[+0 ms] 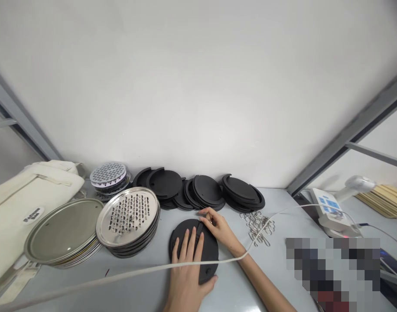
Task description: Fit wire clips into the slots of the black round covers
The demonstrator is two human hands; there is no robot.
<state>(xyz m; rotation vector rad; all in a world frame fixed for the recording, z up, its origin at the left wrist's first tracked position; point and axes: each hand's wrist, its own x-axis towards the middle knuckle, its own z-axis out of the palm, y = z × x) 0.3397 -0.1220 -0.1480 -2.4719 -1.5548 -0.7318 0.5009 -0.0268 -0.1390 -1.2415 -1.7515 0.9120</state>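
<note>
A round black plastic disc (182,226) lies on the grey table. My left hand (187,264) rests flat on it, fingers stretched out and the thumb by its lower right edge. At the disc's upper right part, my right hand (217,225) is closed in a pinch near a slot or raised strip. Whatever sits between those fingertips is too small to make out. Right of this hand lies a loose pile of bent metal wire loops (258,225). Behind it are several similar black discs (209,190), some with a raised curved rim.
A stack of metal grater discs (127,216) stands left, beside a stack of plain metal lids (66,232). White perforated discs (108,174) and a cream bag (42,195) are behind. A white cable (136,271) crosses the view. A white device (331,208) stands right.
</note>
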